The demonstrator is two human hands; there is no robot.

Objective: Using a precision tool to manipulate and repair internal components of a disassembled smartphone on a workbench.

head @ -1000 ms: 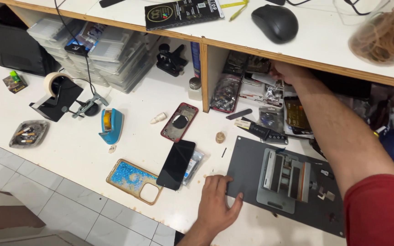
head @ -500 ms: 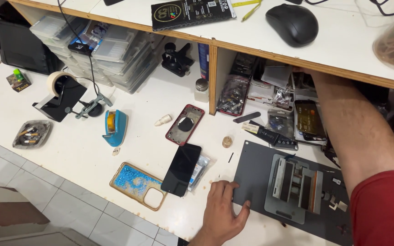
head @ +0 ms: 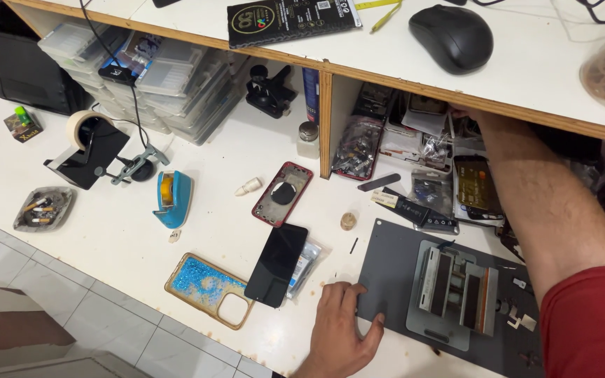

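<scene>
The left hand (head: 341, 329) is lying flat and palm down on the white worktop (head: 113, 238), fingers loosely spread and gripping nothing; its fingertips are touching the near left edge of the dark grey work mat (head: 393, 280). On that mat, just right of the hand, a grey metal clamping jig (head: 456, 290) is sitting with a few small parts scattered beside it. Just left of the hand a black phone (head: 276, 264) is lying screen up, partly overlapping a clear packet (head: 306, 262), and beyond it a blue glitter phone case (head: 208, 289) is resting near the worktop's front edge.

The right arm (head: 533, 203) is stretching up and away under the upper shelf (head: 498, 98), and the right hand (head: 460, 112) is reaching in among packets stored in the compartment there; only a sliver of it is showing, so I cannot tell whether it is open or closed, or whether it is holding anything.

Farther out, a red phone frame (head: 283, 194) is lying near the shelf divider, a blue tape dispenser (head: 171, 198) is standing to its left, and a black computer mouse (head: 451, 36) is sitting on top of the shelf
</scene>
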